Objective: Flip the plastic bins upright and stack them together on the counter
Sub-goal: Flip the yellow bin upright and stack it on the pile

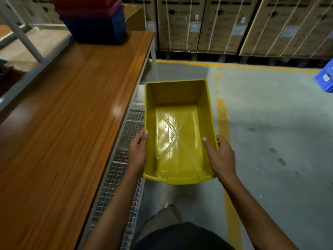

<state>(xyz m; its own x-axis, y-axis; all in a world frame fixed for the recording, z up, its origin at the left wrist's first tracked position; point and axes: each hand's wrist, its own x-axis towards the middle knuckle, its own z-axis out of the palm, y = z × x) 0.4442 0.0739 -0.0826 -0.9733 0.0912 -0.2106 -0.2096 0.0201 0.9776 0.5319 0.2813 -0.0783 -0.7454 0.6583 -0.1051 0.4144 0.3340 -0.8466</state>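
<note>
A yellow plastic bin (177, 134) hangs upright in front of me, off the counter's right edge and above the floor, its empty inside facing up. My left hand (137, 150) grips its left rim, thumb on top. My right hand (220, 157) grips the right rim, thumb inside the wall. At the far end of the wooden counter (72, 114) stands a stack of bins (95, 18): a dark blue one at the bottom, a purple one and a red one nested above it.
A wire-mesh shelf (122, 159) runs along the counter's right side below its edge. Cardboard washing-machine boxes (234, 24) line the back wall. A blue crate (326, 76) sits on the floor at right. Yellow lines (223, 123) mark the concrete floor.
</note>
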